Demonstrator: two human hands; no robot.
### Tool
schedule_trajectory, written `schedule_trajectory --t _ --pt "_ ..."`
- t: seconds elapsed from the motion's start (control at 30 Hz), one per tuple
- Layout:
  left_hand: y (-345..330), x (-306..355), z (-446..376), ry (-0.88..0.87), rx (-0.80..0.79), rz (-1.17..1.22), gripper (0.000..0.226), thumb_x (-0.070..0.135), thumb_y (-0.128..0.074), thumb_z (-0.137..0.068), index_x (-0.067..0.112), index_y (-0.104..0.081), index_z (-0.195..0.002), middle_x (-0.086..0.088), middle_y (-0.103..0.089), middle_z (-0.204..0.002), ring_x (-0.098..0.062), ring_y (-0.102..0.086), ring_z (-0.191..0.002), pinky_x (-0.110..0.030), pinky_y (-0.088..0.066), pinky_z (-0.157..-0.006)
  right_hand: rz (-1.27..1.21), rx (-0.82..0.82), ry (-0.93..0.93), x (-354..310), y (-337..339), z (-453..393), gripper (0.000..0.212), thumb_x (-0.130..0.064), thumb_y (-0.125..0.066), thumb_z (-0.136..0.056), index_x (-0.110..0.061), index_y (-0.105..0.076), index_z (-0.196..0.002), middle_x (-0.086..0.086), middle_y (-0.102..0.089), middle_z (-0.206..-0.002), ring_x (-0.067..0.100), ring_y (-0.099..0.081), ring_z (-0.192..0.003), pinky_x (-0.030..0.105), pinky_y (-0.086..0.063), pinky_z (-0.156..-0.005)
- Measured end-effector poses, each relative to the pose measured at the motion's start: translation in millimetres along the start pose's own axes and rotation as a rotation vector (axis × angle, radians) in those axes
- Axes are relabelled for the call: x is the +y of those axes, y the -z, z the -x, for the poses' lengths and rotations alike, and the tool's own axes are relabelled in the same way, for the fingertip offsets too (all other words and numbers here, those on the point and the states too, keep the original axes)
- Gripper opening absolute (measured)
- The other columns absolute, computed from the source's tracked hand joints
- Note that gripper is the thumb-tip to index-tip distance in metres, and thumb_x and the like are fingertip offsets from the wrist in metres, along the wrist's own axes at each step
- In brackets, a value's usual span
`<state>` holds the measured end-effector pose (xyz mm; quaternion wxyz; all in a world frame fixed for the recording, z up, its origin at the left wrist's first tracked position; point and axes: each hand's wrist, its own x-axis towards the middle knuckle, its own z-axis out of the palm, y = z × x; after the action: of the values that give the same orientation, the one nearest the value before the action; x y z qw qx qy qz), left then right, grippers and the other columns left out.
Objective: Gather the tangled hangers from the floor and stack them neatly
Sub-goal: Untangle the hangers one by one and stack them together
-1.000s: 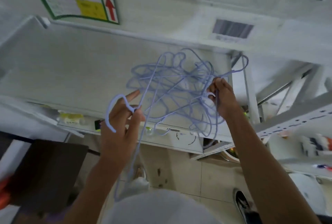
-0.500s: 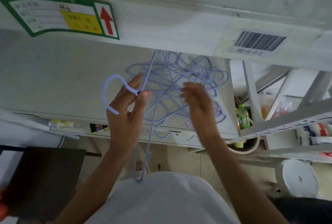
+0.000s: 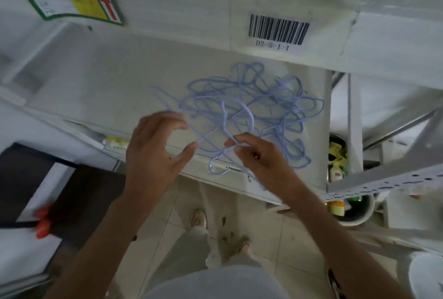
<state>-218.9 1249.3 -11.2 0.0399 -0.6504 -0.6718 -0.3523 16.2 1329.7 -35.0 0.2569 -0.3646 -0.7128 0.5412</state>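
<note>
While the lilac wire hangers (image 3: 249, 116) lie knotted in one clump on the pale shelf top (image 3: 100, 88), I've got both hands at its near edge, around six o'clock of the pile. My left hand (image 3: 153, 152) hovers at about eight o'clock of the tangle, fingers spread and curled, thumb apart, gripping nothing that I can see. My right hand (image 3: 259, 157) is at five o'clock, thumb and forefinger pinching a strand where one hook (image 3: 217, 167) hangs over the shelf's front lip (motion blur here, so exactly which wire is hard to call). These look light and thin, springy rather than floppy, so I expect the whole clump to come along if I tug one. The coating looks smooth, probably slick between the fingertips. Best hold, I'd judge, is a hook or the twisted neck below it, steadying the mass with the free hand and working one frame out along its own plane. Yank sideways and the shoulders will likely snag.
</note>
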Motion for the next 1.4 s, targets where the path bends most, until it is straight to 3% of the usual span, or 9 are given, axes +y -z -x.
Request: schedule_trajectory --t 0.13,0.2,0.27,0.37,0.57,0.8,1.03,1.17,1.4 --pt "8 1 -20 -0.233 -0.313 -0.331 0.071 0.068 -0.064 -0.079 0.019 -0.061 -0.131 -0.006 -0.060 -0.143 -0.031 -0.050 -0.139 -0.053 -0.037 -0.112 0.281 -0.301 0.101 -9 38 -14 0.020 -0.030 -0.057 -0.105 -0.033 -0.074 -0.114 -0.004 -0.043 -0.055 0.002 -0.034 -0.049 0.013 -0.029 -0.051" --pt "5 7 -25 -0.034 -0.513 -0.035 0.041 0.060 -0.058 -0.091 0.025 -0.072 -0.108 0.001 -0.079 -0.101 -0.027 -0.074 -0.098 -0.042 -0.055 -0.088 0.419 -0.267 0.148 -19 43 -27 0.018 -0.028 -0.064 -0.102 -0.031 -0.078 -0.112 -0.001 -0.063 -0.067 0.004 -0.054 -0.060 0.021 -0.045 -0.063" --pt "-6 8 -17 0.264 -0.628 0.450 0.024 0.033 -0.058 -0.104 0.023 -0.072 -0.087 0.003 -0.068 -0.055 -0.021 -0.065 -0.049 -0.028 -0.053 -0.055 0.671 -0.105 0.232 -27 39 -34 0.019 -0.029 -0.070 -0.097 -0.028 -0.079 -0.114 -0.002 -0.075 -0.096 0.017 -0.069 -0.093 0.038 -0.050 -0.094" --pt "-13 2 8 0.451 -0.626 0.697 0.026 0.019 -0.053 -0.107 0.017 -0.072 -0.090 0.002 -0.051 -0.042 -0.015 -0.044 -0.033 -0.025 -0.040 -0.044 0.808 0.154 0.227 -24 29 -29 0.037 -0.035 -0.073 -0.093 -0.030 -0.071 -0.129 -0.002 -0.066 -0.125 0.022 -0.056 -0.124 0.039 -0.037 -0.112" --pt "10 -23 57 0.701 -0.426 1.182 0.021 0.023 -0.054 -0.100 0.007 -0.069 -0.098 -0.006 -0.043 -0.045 -0.019 -0.041 -0.031 -0.029 -0.050 -0.044 0.393 0.672 -0.202 29 17 27 0.012 -0.017 -0.061 -0.101 -0.022 -0.067 -0.110 -0.005 -0.071 -0.113 0.018 -0.067 -0.108 0.034 -0.055 -0.092" --pt "26 -48 82 0.858 -0.468 1.130 0.033 0.026 -0.053 -0.102 0.014 -0.046 -0.072 -0.004 -0.028 -0.054 -0.013 -0.028 -0.040 -0.029 -0.045 -0.044 0.594 0.607 -0.497 60 4 37 0.012 -0.023 -0.057 -0.098 -0.031 -0.064 -0.102 -0.004 -0.072 -0.088 0.021 -0.071 -0.083 0.041 -0.061 -0.072" --pt "30 -59 80 0.993 -0.453 1.145 0.040 0.035 -0.047 -0.104 0.003 -0.056 -0.083 0.003 -0.033 -0.052 -0.005 -0.024 -0.035 -0.014 -0.020 -0.037 0.670 0.642 -0.670 80 8 -34 0.018 -0.033 -0.053 -0.099 -0.028 -0.062 -0.113 0.004 -0.070 -0.117 0.030 -0.067 -0.103 0.040 -0.056 -0.085" --pt "30 -59 63 0.958 -0.418 1.120 0.043 0.026 -0.040 -0.108 0.016 -0.069 -0.077 0.000 -0.035 -0.053 -0.006 -0.021 -0.036 -0.017 -0.017 -0.040 0.589 0.648 -0.772 97 32 -66 0.036 -0.041 -0.060 -0.097 -0.023 -0.060 -0.129 0.010 -0.065 -0.127 0.034 -0.063 -0.116 0.041 -0.051 -0.091" --pt "10 -36 45 0.912 -0.340 1.081 0.030 0.019 -0.048 -0.105 0.002 -0.067 -0.090 -0.001 -0.033 -0.055 -0.007 -0.025 -0.038 -0.017 -0.019 -0.040 0.432 0.769 -0.715 114 45 -89 0.015 -0.023 -0.065 -0.083 -0.012 -0.074 -0.079 0.008 -0.068 -0.072 0.026 -0.057 -0.067 0.028 -0.038 -0.055"
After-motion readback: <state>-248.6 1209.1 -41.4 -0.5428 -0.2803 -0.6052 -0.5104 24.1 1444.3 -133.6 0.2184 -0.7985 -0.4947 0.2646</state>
